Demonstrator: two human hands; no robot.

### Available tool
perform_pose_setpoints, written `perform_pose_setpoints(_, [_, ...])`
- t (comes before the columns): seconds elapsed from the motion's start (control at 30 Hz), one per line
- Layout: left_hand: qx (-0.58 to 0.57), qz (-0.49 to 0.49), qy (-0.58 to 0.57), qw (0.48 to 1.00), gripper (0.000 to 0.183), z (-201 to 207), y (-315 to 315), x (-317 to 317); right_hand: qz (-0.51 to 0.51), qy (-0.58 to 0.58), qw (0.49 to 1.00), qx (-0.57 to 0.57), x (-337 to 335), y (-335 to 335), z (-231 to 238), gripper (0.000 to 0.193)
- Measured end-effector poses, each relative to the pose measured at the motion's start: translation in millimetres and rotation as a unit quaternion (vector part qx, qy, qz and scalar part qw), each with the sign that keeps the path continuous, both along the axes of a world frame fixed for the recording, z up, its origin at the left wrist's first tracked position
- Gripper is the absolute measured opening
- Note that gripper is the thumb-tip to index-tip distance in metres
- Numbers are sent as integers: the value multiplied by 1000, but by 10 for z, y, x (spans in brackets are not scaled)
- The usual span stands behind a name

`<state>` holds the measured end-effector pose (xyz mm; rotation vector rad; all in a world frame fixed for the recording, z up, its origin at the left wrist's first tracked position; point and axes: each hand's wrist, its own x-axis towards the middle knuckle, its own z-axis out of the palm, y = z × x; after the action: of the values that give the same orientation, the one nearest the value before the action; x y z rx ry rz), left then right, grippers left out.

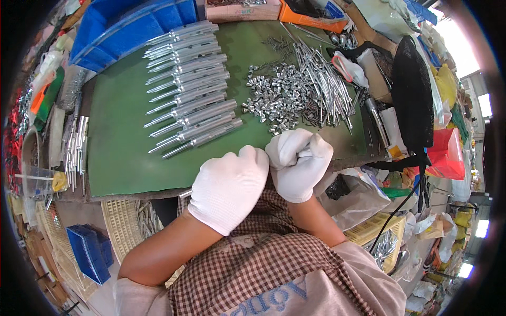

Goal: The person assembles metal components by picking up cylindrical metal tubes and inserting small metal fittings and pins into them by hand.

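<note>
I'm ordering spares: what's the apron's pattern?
The apron is checked brown and pale, best in head view.

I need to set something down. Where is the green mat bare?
The left of the green mat, between its left edge and the metal tubes, and the patch between the tubes and left hand. Crowded: its right, under small metal caps and thin rods.

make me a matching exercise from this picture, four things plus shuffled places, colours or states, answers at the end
1. left hand
2. metal tubes
3. blue bin
4. apron

a. brown-and-pale checks
b. lying in a row on green
c. white-gloved, curled closed
d. at the upper left

Pairs: 1-c, 2-b, 3-d, 4-a
</note>
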<state>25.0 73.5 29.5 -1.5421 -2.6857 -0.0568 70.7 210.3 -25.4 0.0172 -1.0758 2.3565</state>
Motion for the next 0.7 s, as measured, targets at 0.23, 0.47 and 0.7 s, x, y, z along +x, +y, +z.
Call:
perform_pose_setpoints(0.23, [68, 269, -56, 959, 29, 117, -1540, 373, 63, -161, 982, 74, 136, 127, 86, 21])
perform_pose_setpoints(0.47, [137, 282, 44, 948, 34, 55, -1487, 196, 68, -213, 923, 314, -35, -62, 299, 34])
perform_pose_setpoints(0.7, [199, 133, 77, 968, 32, -69, -464, -404, -69, -271, 816, 507, -124, -177, 217, 30])
